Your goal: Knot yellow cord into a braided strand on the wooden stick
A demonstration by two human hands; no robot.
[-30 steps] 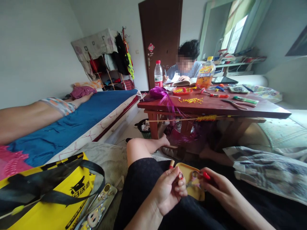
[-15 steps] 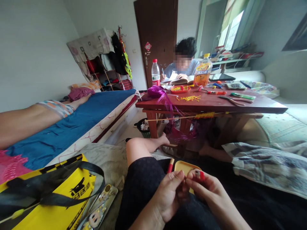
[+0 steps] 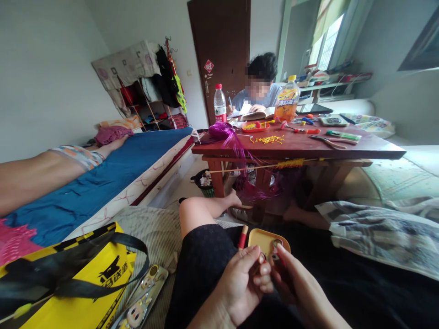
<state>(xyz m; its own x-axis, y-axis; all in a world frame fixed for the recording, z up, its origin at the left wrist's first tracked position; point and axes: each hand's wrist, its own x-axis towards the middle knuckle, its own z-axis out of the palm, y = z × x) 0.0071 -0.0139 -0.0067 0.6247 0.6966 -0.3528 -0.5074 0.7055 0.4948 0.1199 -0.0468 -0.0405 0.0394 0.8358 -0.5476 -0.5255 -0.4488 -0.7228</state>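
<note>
On the lap (image 3: 206,260), over a yellow tray (image 3: 260,237), left hand (image 3: 245,283) and right hand (image 3: 298,290) each pinch one small piece (image 3: 274,261), fine work that likely calls for steady fingertips.

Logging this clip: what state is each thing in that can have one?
Door, shut.
Water bottle, upright, capped.
Drink bottle, upright, capped.
Book, open.
Tray, flat on lap.
Left hand, fingers pinched shut.
Right hand, fingers hold red piece.

Beyond the hands (image 3: 267,278), a smooth matt plastic tray (image 3: 262,238) is seen; the bench (image 3: 302,147) beyond is glossy wood.
</note>
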